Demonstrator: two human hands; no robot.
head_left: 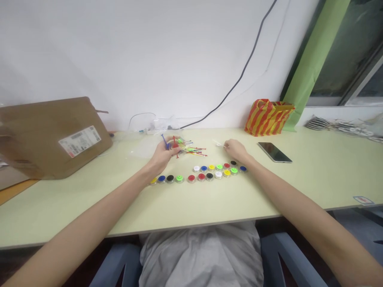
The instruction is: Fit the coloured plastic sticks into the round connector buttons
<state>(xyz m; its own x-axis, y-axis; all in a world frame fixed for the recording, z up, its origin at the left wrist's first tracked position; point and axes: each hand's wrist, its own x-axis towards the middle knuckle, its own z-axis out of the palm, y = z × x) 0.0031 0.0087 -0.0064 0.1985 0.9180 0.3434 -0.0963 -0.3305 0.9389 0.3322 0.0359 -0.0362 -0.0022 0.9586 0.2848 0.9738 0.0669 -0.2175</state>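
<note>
Over the middle of the table, my left hand (163, 156) is closed around several thin plastic pieces with coloured heads, among them a blue piece (167, 145) and a red piece (175, 142). Beside its fingertips lies a loose pile of coloured plastic sticks (196, 151). My right hand (235, 149) pinches a small whitish piece (219, 144) whose kind is too small to make out. Nearer to me, small round clear containers with coloured tops, such as a red one (201, 177) and a white one (196, 168), stand in two rows between my forearms.
A cardboard box (54, 139) with a label stands at the left. Clear plastic bags (149, 144) lie near the wall. To the right are a dark-screened phone (274, 152) and a red-and-yellow striped bag (267, 118). A black cable (230, 89) hangs along the wall.
</note>
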